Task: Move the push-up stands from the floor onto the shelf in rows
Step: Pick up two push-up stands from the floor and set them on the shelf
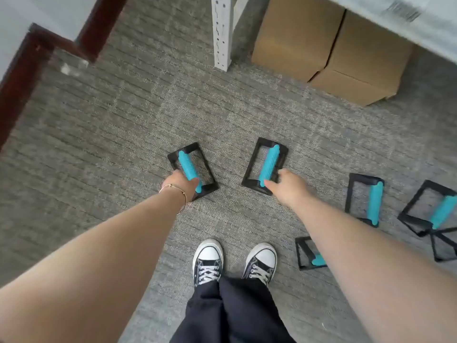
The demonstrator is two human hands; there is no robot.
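Several push-up stands with black frames and turquoise grips lie on the grey carpet. My left hand (181, 184) wraps the near end of the grip of the left push-up stand (188, 164). My right hand (288, 185) reaches onto the near end of the second push-up stand (268, 162), thumb and fingers on either side of its grip, touching it. A third push-up stand (371, 199) lies to the right, another (430, 211) at the right edge, and one (309, 253) is partly hidden under my right forearm. The shelf board (405, 18) shows at the top right.
A white perforated shelf post (221, 33) stands on the carpet at the top centre. Two cardboard boxes (329, 48) sit under the shelf. A dark wooden frame (29, 68) runs along the left. My feet in black-and-white sneakers (232, 261) stand just behind the stands.
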